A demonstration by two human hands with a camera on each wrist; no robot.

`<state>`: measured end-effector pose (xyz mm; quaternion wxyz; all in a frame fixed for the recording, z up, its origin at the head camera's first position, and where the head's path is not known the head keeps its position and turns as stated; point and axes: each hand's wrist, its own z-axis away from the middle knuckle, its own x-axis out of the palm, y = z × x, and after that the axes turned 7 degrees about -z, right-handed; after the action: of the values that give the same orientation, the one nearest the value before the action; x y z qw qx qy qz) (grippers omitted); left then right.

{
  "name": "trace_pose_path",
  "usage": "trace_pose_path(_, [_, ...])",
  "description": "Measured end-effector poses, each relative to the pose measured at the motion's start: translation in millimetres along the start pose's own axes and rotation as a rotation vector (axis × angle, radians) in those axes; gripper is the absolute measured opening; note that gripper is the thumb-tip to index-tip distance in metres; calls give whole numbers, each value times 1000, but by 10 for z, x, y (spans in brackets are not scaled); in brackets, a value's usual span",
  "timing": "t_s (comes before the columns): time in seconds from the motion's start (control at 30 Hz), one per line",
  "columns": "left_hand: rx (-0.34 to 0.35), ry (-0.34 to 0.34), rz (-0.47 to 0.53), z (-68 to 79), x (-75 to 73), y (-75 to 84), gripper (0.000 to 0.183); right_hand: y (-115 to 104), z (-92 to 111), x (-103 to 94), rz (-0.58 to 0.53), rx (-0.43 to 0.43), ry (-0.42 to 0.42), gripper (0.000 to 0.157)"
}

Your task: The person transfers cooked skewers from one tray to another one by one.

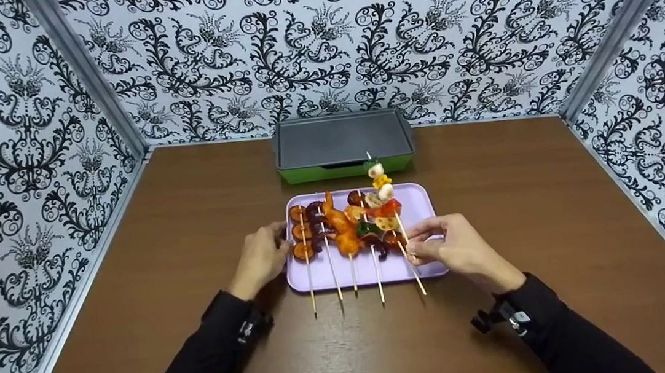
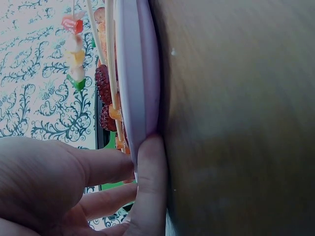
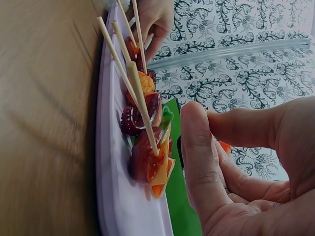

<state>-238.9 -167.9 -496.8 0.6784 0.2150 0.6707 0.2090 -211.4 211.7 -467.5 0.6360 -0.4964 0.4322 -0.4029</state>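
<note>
My left hand (image 1: 261, 257) grips the left rim of a lilac rectangular tray (image 1: 417, 197), thumb and fingers pinching its edge (image 2: 140, 78) in the left wrist view. Above the tray's right side, my right hand (image 1: 461, 248) pinches the stick of a food skewer (image 1: 385, 192), raised with its tip tilted away. Red, white, yellow and green pieces (image 2: 75, 56) are threaded on it. In the right wrist view my fingers (image 3: 197, 142) mostly hide this skewer. Several other skewers lie on the tray, with round brown slices (image 1: 301, 231), dark octopus-like pieces (image 3: 132, 120) and an orange piece (image 1: 343, 228).
Behind the tray stands a green grill (image 1: 306, 174) with a flat dark top plate (image 1: 343, 139). Bare skewer sticks (image 1: 313, 293) stick out past the tray's front edge over the brown table (image 1: 185, 196). Patterned walls (image 1: 324, 45) enclose the back and sides.
</note>
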Motion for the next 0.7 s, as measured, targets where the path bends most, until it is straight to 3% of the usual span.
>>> trace_pose_path(0.07, [12, 2, 6, -10, 7, -22, 48, 18, 19, -13, 14, 4, 7, 34])
trace_pose_path(0.3, [118, 119, -46, -232, 270, -333, 44, 95, 79, -70, 25, -14, -7, 33])
trace_pose_path(0.47, [99, 97, -46, -188, 206, -257, 44, 119, 121, -120, 95, -35, 13, 31])
trace_pose_path(0.7, [45, 40, -24, 4, 10, -15, 46, 154, 174, -149, 94, -28, 8, 32])
